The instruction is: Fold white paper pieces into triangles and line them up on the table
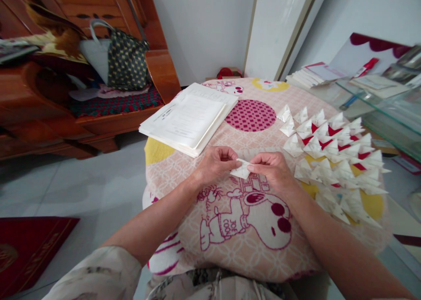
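Between my two hands is a small folded white paper (241,170), held just above the cloth-covered table (184,177). My left hand (219,162) pinches its left edge between thumb and fingers. On the opposite side, the thumb and fingers of my right hand (271,166) are closed on the right corner. To the right stand rows of pointed folded paper pieces (324,146), several of them white with printed marks. A stack of printed paper sheets (187,118) lies beyond my left hand, near the table's far left edge.
A glass shelf (388,116) with papers and a red marker (366,66) borders the table's right side. At the back left, a wooden bench (118,111) carries a patterned bag (127,58). On the floor at lower left lies a red mat (29,247).
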Motion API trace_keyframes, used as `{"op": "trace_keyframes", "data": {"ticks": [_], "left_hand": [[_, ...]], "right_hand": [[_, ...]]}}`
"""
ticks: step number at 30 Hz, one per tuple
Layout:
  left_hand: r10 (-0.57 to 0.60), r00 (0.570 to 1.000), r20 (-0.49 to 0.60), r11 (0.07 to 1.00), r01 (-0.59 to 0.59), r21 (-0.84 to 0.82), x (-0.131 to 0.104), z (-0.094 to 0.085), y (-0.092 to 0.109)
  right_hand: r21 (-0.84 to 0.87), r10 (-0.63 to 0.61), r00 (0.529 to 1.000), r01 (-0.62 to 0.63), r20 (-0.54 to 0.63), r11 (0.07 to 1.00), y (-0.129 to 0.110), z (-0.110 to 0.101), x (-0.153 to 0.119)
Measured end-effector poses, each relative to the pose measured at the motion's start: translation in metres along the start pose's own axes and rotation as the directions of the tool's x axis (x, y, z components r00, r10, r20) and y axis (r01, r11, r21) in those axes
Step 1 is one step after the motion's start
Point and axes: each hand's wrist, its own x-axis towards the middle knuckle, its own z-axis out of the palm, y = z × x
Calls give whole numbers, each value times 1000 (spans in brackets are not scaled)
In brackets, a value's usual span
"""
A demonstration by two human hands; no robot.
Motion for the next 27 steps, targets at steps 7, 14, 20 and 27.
{"op": "trace_keyframes", "data": {"ticks": [7,14,20,27], "left_hand": [[-89,996,24,996,89,29,3,4,3],[-125,988,96,992,127,-17,3,5,1],[-112,976,185,994,110,21,0,6,2],[-94,975,200,995,97,-3,-1,4,1]], "right_hand": [[39,43,994,-47,105,998,-2,7,0],[62,31,999,-29,-29,998,3,9,2],[129,32,998,-26,-51,991,2,10,2],[240,39,999,-34,-20,970,4,8,2]]}}
